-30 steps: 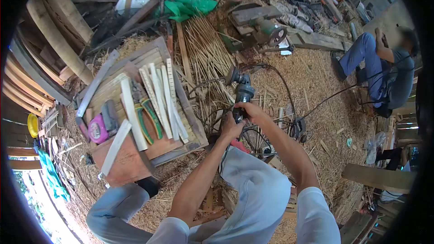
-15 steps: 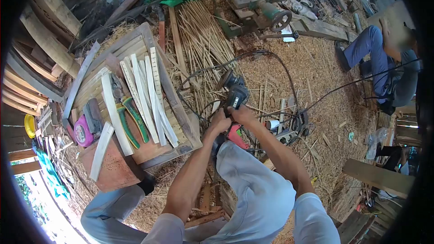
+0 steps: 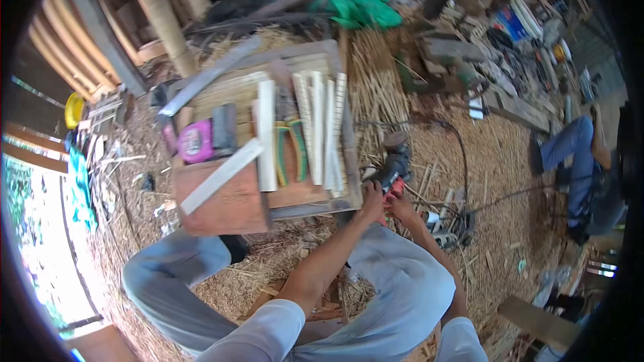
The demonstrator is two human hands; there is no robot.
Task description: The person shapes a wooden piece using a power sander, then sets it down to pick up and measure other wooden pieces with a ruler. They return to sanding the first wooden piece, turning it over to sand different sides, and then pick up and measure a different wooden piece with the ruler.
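Grinder (image 3: pixel 394 163) nearer (one); left hand (image 3: pixel 371 196), right hand (image 3: pixel 401 208) clasp.

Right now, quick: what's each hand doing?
Left hand: closed on the grinder.
Right hand: at the grinder's rear; grip cannot be told.

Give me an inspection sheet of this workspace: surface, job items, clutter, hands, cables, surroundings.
Surface: low wooden bench, on ground strewn with shavings.
Job's things: angle grinder, just off the bench's near corner.
Clutter: white slats, pliers, pink tape measure on the bench.
Hands: left hand grips the angle grinder; right hand beside it, grip unclear.
Cables: black cord loops over the ground near a power strip.
Surroundings: bamboo sticks, green sheet, another person seated at right.
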